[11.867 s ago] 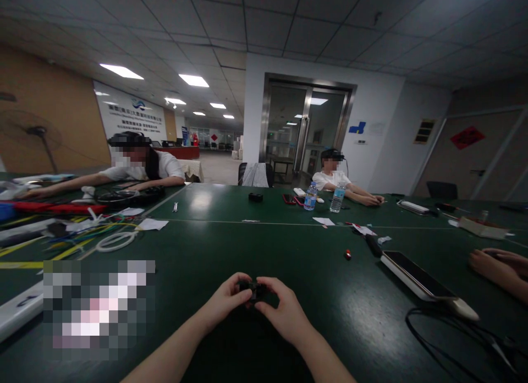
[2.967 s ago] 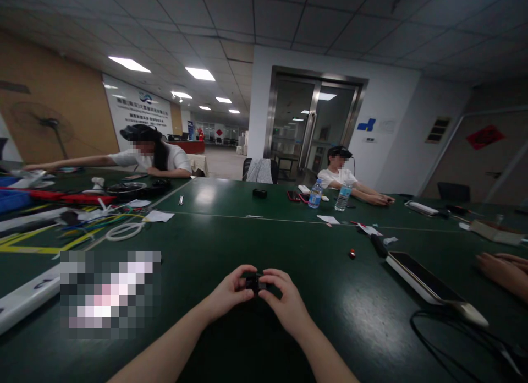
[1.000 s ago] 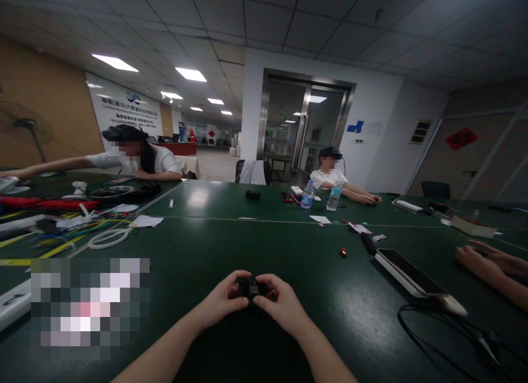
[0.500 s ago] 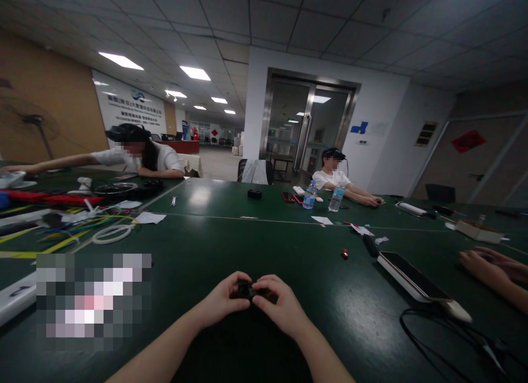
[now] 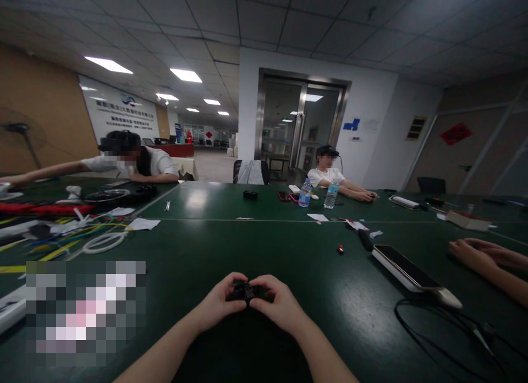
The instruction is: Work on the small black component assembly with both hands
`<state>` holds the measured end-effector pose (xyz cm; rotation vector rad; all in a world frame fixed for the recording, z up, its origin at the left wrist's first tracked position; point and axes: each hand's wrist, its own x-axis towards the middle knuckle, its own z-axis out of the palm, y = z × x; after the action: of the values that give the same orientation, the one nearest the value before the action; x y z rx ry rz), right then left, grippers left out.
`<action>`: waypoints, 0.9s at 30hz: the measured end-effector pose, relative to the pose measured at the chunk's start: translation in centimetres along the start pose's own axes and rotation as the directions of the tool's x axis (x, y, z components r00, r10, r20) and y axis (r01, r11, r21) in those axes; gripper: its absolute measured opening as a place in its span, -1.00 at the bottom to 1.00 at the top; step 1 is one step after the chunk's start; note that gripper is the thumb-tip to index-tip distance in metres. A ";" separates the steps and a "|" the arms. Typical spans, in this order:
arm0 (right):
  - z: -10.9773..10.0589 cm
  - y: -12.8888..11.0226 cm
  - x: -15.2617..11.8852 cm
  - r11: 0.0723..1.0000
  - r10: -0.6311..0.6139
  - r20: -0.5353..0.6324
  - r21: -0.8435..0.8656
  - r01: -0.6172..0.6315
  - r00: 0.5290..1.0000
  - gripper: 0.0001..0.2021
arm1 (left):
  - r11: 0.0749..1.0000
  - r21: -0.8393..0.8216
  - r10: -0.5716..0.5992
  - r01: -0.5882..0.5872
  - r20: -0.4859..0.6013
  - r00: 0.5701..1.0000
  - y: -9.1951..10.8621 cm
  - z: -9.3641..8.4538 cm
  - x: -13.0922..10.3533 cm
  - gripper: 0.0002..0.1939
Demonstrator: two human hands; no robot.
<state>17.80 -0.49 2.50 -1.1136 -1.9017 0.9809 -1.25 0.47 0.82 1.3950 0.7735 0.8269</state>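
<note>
Both hands meet low in the middle of the head view, over the dark green table [image 5: 198, 339]. Between them is a small black object [image 5: 244, 291]; its kind I cannot make out. My left hand [image 5: 220, 299] grips its left side between thumb and fingers. From the right, my right hand [image 5: 275, 299] pinches the other side, fingers curled over the top and thumb below. The fingers cover much of the object, and both thumbs nearly touch in front of it.
A phone-like device on a white base [image 5: 408, 273] lies to the right, with black cables [image 5: 429, 330]. A small red item [image 5: 340, 249] is nearer. Bottles [image 5: 304, 193], a black box [image 5: 250, 195] and cables [image 5: 105, 241] lie farther off. Another person's hands [image 5: 478, 253] are at right.
The view has turned slightly to the right, so the surroundings sit farther left. My hands stay closed around the black object, which is turned a little between my fingers.
</note>
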 end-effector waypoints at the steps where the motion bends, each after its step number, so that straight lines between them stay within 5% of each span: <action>1: -0.1 0.0 0.0 1.000 0.007 0.005 0.001 -0.007 1.000 -0.67 | 1.000 0.006 0.002 -0.002 0.001 1.000 0.0 0.0 0.0 -0.57; 27: 0.1 0.7 0.2 0.999 0.020 -0.054 0.044 -0.018 0.998 -0.71 | 0.999 -0.034 -0.013 0.012 -0.035 0.999 0.8 -0.1 -0.3 -0.57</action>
<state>17.94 -0.06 1.87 -1.1235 -1.8206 0.9880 -1.49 0.26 1.61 1.3474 0.7910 0.8530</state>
